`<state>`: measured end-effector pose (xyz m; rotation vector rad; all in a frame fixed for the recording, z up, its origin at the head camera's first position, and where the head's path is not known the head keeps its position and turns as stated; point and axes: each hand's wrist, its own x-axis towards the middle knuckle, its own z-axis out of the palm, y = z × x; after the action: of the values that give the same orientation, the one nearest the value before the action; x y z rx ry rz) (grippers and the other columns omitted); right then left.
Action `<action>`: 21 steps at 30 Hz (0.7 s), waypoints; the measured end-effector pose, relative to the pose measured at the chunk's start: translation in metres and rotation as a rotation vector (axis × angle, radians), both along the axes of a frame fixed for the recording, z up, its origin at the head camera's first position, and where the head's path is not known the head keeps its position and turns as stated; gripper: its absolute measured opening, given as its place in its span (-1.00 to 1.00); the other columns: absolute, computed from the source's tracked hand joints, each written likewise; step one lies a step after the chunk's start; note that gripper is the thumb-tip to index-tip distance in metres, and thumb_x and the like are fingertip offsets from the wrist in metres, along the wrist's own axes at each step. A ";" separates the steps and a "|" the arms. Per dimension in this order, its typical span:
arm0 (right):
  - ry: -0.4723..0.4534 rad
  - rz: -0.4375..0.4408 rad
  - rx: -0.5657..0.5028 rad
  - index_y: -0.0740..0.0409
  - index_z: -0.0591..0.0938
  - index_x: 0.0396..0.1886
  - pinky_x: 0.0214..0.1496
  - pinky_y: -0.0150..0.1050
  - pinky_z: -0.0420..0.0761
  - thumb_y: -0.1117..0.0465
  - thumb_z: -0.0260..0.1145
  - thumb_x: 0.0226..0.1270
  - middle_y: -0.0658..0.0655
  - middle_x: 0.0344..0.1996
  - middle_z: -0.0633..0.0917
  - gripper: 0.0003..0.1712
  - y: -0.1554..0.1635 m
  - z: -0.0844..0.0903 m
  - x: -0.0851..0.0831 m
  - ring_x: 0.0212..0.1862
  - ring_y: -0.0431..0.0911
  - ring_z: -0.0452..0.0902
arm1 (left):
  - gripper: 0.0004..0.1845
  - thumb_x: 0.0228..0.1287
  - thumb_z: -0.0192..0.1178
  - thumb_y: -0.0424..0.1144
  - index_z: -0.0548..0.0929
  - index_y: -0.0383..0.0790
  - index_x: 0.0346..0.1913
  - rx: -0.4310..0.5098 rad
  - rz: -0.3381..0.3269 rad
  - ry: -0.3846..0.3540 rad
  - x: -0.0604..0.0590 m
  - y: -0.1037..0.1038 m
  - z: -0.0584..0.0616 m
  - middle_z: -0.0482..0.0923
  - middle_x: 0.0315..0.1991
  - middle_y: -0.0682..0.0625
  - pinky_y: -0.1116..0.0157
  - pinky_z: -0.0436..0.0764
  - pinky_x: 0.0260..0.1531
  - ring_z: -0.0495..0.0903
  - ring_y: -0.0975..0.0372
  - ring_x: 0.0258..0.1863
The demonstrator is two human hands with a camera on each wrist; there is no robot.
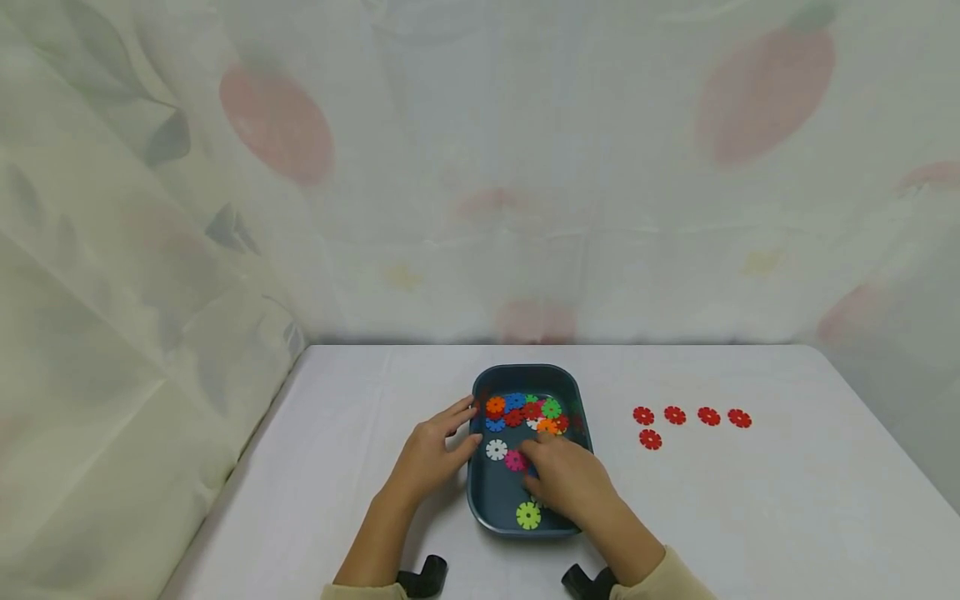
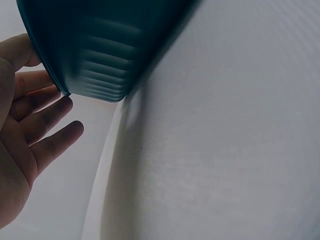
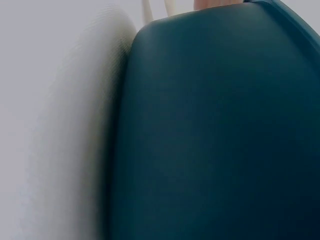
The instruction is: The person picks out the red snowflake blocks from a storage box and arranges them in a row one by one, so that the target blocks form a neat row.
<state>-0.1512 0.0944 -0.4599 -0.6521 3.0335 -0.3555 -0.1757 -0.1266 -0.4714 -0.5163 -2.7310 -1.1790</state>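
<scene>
A dark teal tray (image 1: 495,508) on the table holds several flower-shaped plastic discs, among them a white disc (image 1: 497,450), a pink disc (image 1: 515,460) and a yellow-green disc (image 1: 528,516). At the tray's left rim is my left hand (image 1: 433,454), its thumb and fingertips touching the edge; in the left wrist view most fingers of the left hand (image 2: 30,120) are spread beside the tray wall (image 2: 100,55). My right hand (image 1: 572,479) reaches inside over the discs, thumb and index finger apart beside the pink one. Part of the discs is hidden beneath that hand.
To the right on the white table (image 1: 750,517), four red discs lie in a row, with another red disc (image 1: 650,439) below the leftmost. More mixed discs, including an orange disc (image 1: 496,405), crowd the tray's far half. A patterned curtain (image 1: 420,208) hangs behind.
</scene>
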 end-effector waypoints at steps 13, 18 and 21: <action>-0.061 0.062 0.037 -0.14 0.68 -0.18 -0.25 -0.13 0.63 0.01 0.53 -0.16 -0.11 -0.40 0.59 -0.57 0.000 0.003 -0.002 -0.33 -0.19 0.48 | -0.51 0.21 0.26 -0.09 0.53 -0.09 0.21 0.007 -0.006 0.001 0.000 -0.001 -0.001 0.40 0.29 0.16 0.20 0.62 -0.03 0.57 0.19 0.09; -0.074 0.035 0.052 -0.04 0.68 -0.22 -0.21 -0.10 0.64 -0.03 0.51 -0.14 -0.08 -0.40 0.60 -0.58 -0.002 0.003 -0.002 -0.30 -0.17 0.48 | -0.50 0.21 0.26 -0.08 0.53 -0.07 0.22 0.009 0.002 -0.006 -0.001 -0.001 -0.002 0.39 0.30 0.19 0.22 0.62 -0.04 0.57 0.20 0.09; -0.086 -0.013 0.038 0.03 0.68 -0.24 -0.20 -0.11 0.66 -0.07 0.48 -0.06 -0.07 -0.43 0.60 -0.60 -0.003 0.003 -0.002 -0.34 -0.18 0.47 | -0.50 0.21 0.25 -0.06 0.53 -0.07 0.22 0.007 -0.001 -0.006 -0.001 -0.001 -0.003 0.38 0.30 0.20 0.23 0.62 -0.05 0.58 0.21 0.09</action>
<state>-0.1533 0.0914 -0.4566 -0.5994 2.9565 -0.3163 -0.1768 -0.1275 -0.4741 -0.5137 -2.7307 -1.1914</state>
